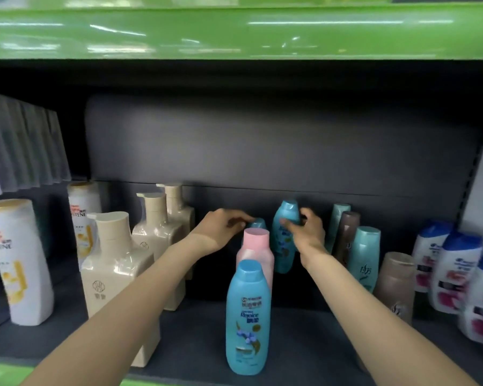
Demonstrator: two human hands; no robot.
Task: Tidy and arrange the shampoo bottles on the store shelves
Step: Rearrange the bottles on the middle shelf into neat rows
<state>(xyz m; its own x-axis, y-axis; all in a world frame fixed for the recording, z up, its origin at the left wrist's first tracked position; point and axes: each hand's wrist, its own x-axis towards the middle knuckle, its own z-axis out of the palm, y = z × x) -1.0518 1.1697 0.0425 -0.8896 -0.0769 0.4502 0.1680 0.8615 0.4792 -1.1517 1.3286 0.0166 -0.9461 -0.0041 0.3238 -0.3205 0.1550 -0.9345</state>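
A blue Rejoice bottle [247, 319] stands at the shelf's front, with a pink bottle [255, 252] right behind it. Behind the pink one only the cap of another blue bottle [257, 223] shows, and my left hand [221, 227] rests its fingertips on that cap. My right hand [307, 229] grips a further blue bottle [283, 240] near its cap, tilted slightly and held at the back of the shelf.
Beige pump bottles [117, 263] and white Pantene bottles [17, 260] fill the left side. Teal [364, 254] and brown bottles [346, 235] stand right of my right hand, then white Head & Shoulders bottles [455, 271]. A green shelf edge [234, 32] runs overhead.
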